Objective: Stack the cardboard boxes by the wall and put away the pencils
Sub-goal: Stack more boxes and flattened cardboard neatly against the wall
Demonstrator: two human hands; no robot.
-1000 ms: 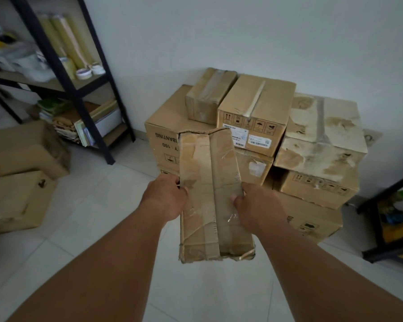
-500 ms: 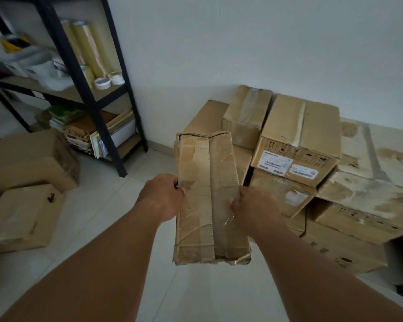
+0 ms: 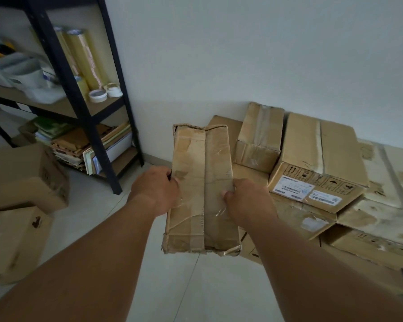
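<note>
You are gripping the long box [image 3: 201, 189] mid-air, left hand [image 3: 155, 188] and right hand [image 3: 248, 202] curled round its sides | pile [image 3: 316, 163] by wall leaning unevenly | torn tape risking slippage.

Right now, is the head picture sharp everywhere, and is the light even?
Head view: the light is dim and soft, without hard shadows; the held box, left hand and right hand look fairly sharp; its tape glints; the boxes at the left edge are blurred; the wide lens slants the black rack.
</note>
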